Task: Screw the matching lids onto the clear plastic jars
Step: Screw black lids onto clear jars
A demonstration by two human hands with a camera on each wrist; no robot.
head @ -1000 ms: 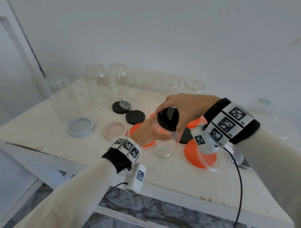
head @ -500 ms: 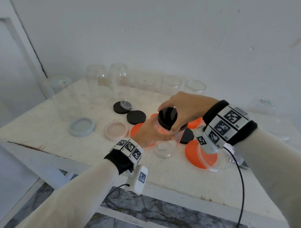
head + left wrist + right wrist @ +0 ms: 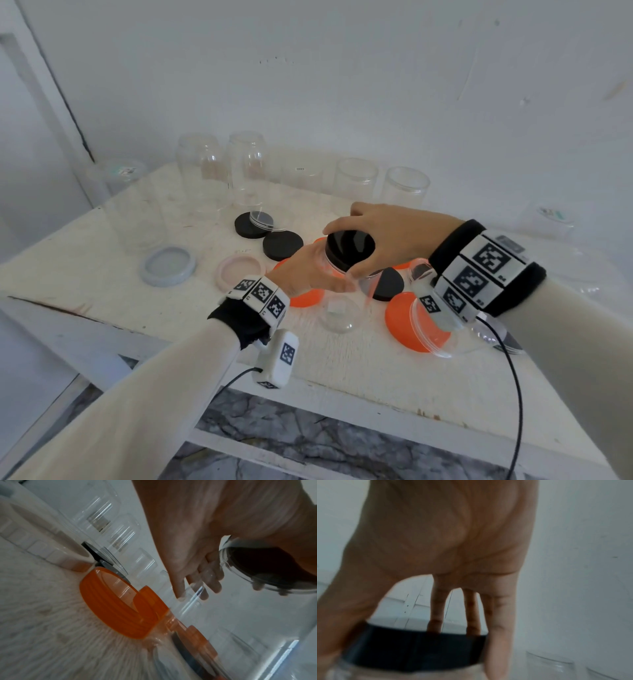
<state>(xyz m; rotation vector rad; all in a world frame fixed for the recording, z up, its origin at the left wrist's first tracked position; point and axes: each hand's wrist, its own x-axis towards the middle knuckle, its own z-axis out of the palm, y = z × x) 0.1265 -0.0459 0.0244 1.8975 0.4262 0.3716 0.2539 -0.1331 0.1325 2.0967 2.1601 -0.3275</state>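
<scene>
Over the table's (image 3: 102,260) middle, my left hand (image 3: 301,274) wraps the clear jar (image 3: 337,301), held tilted off the surface; right hand (image 3: 387,236) fingers (image 3: 436,609) curl round its glossy black lid (image 3: 349,246), seated on the mouth.

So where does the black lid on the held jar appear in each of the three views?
Head: the black lid sits at centre, on the jar, under the right hand.
Left wrist: right edge, dark, seen from below through the clear jar wall.
Right wrist: bottom left, a dark band under the fingertips.
Shared landmark: the right hand gripping the lid's rim.
</scene>
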